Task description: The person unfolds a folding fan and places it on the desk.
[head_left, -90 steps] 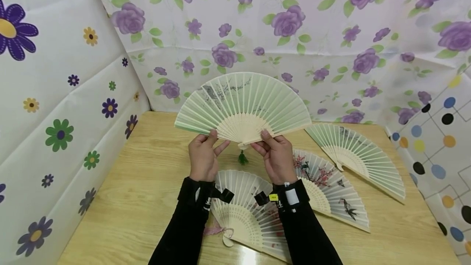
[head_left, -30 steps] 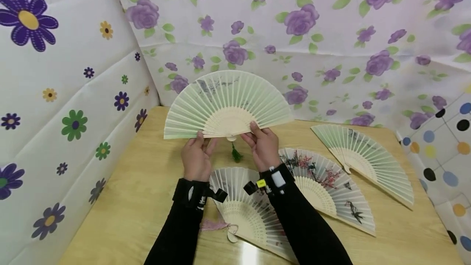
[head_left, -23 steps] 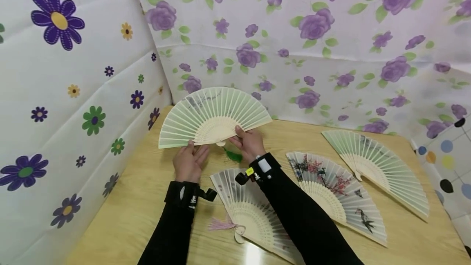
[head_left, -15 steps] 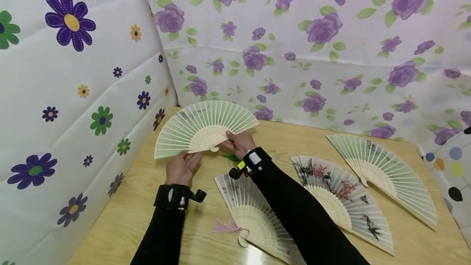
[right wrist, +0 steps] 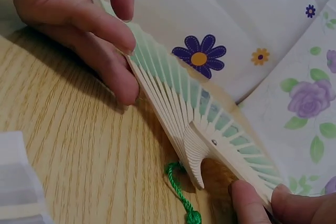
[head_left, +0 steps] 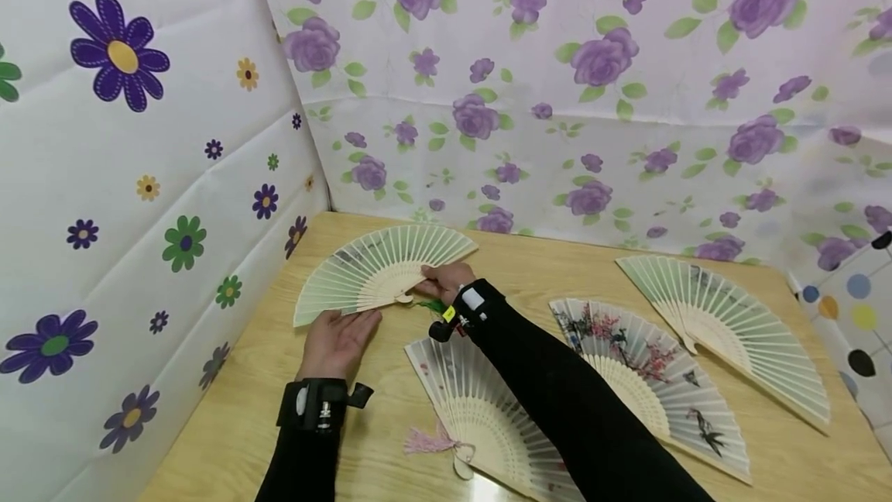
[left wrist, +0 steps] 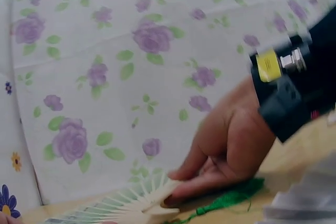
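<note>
A pale green folding fan (head_left: 383, 266) lies spread at the table's back left, low over the wood. My right hand (head_left: 447, 280) pinches its right outer rib between thumb and fingers, also plain in the right wrist view, where the fingertips (right wrist: 249, 203) sit on that rib. Along the fan's near left edge is my left hand (head_left: 336, 343), palm up, its fingers (right wrist: 118, 77) extended and touching the edge. From the pivot hangs a green tassel (left wrist: 231, 198), partly behind my right hand in the head view.
Three more spread fans rest on the table (head_left: 376, 424): one with a pink tassel (head_left: 481, 424) partly under my right sleeve, one with pink blossoms (head_left: 641, 370), and a green one (head_left: 725, 324) at right. Patterned cloth walls (head_left: 530, 138) enclose the back and sides.
Both hands have carried the green fan left and lowered it from upright to nearly flat at the table. The left thumb has come off the fan's edge and that hand has opened out.
</note>
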Demonstrator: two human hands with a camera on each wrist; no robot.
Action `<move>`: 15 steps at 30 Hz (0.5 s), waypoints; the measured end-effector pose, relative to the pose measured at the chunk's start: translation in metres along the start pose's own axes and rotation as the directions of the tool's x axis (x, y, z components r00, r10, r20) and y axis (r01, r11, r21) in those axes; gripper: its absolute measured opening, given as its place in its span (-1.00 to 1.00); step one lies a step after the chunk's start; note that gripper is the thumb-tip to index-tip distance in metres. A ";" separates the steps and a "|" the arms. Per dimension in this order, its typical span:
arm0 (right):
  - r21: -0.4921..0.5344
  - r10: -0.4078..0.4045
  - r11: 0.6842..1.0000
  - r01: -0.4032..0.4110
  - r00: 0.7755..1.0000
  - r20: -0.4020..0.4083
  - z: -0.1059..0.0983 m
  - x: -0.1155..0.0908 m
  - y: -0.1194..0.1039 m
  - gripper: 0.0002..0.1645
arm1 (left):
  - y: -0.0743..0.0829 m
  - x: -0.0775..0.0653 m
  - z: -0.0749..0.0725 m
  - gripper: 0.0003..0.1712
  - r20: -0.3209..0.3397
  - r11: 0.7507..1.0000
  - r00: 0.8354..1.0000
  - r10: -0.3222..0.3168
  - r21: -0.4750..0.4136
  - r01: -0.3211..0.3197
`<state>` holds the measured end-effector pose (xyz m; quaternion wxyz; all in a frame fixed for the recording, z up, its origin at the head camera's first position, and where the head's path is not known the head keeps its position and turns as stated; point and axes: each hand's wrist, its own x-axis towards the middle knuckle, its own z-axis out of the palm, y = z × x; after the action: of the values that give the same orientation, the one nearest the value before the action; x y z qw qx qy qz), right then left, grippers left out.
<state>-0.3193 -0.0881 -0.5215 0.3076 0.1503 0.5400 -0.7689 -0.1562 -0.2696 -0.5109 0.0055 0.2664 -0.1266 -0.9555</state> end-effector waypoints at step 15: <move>-0.140 -0.023 0.990 0.020 0.999 -0.024 -0.024 -0.004 -0.005 -0.40 | 0.004 -0.012 -0.001 -0.25 -0.031 0.997 0.998 -0.051 -0.050 0.050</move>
<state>-0.3219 -0.0636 -0.5251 0.3021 0.1323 0.5982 -0.7303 -0.1461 -0.2732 -0.5047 -0.0099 0.2848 -0.0960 -0.9537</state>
